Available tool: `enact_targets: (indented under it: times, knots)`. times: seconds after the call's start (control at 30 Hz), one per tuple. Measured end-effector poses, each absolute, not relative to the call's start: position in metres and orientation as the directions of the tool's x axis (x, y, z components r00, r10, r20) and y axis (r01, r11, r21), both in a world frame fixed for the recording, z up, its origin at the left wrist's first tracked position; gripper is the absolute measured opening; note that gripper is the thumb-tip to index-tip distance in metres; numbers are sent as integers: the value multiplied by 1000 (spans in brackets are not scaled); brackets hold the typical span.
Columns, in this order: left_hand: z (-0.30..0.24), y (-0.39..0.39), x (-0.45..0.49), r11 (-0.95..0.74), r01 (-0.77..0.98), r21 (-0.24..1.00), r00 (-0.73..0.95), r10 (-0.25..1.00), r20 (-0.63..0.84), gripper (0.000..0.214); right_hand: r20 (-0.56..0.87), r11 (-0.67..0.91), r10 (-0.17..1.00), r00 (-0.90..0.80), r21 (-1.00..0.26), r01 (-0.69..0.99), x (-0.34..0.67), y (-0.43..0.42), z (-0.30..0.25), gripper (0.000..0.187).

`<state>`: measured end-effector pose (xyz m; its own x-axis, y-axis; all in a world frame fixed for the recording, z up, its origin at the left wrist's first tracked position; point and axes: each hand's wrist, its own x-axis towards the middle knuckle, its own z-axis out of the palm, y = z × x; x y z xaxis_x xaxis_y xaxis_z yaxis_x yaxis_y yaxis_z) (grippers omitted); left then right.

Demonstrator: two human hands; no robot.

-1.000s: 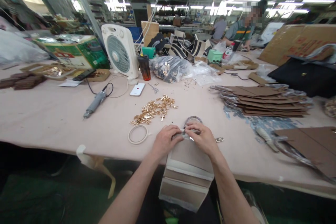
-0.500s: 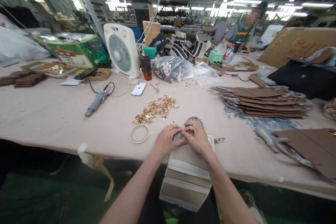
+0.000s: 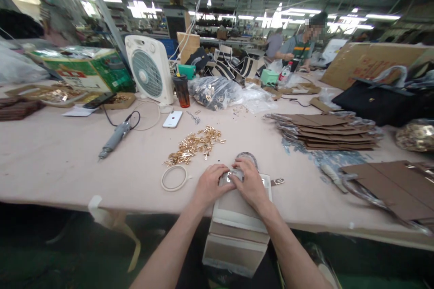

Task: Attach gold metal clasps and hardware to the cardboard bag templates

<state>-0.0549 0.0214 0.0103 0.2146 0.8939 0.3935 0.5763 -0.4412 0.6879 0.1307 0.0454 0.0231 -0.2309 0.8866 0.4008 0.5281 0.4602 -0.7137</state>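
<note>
My left hand (image 3: 210, 184) and my right hand (image 3: 250, 183) meet at the near table edge, fingers curled together over a small shiny metal fitting (image 3: 231, 176) on top of a brown and cream bag piece (image 3: 237, 221) that hangs off the edge. A clear tape roll (image 3: 246, 158) lies just behind my fingers. A loose metal buckle (image 3: 278, 181) rests right of my right hand. A white ring (image 3: 174, 177) lies left of my left hand. A heap of gold hardware (image 3: 195, 143) sits further back.
A grey electric screwdriver (image 3: 113, 140), a white phone (image 3: 172, 118), a dark cup (image 3: 182, 90) and a white fan (image 3: 148, 70) stand at back left. Stacked brown panels (image 3: 327, 132) lie at right. A person sits at the far right end.
My hands have closed tighter together over the fitting, the right hand shifting slightly left. The view has swung a little, so everything sits further left in the picture.
</note>
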Motion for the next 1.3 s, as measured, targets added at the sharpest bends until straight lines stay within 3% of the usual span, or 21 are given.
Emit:
enact_targets:
  times: [0.07,0.17,0.3,0.43,0.53,0.77,0.93,1.07,1.3]
  knots:
    - [9,20,-55,-449,587,674,220,889,400,41,463,471,874,-147,-735,487,142,39,35,26]
    - [5,18,-57,-473,620,626,226,871,435,45,489,399,864,121,-811,428,175,29,49,25]
    - [9,15,-53,-577,647,498,300,794,529,39,325,211,881,343,-920,331,228,9,44,30]
    - [27,8,-25,-692,597,407,494,716,493,44,176,80,949,263,-937,339,255,-14,22,32]
    - [36,8,5,-736,553,391,607,677,416,50,158,91,975,159,-928,362,256,-19,11,32]
    - [23,13,36,-686,606,402,538,726,428,32,172,173,984,-42,-883,437,252,-11,12,26]
    - [22,12,42,-667,658,350,518,738,433,27,165,188,982,-91,-876,443,256,-11,17,24]
    - [20,13,44,-672,660,337,498,726,473,31,177,156,984,11,-894,421,270,-1,17,29]
    - [13,19,44,-691,677,253,518,692,502,31,276,89,882,382,-894,440,337,45,8,43]
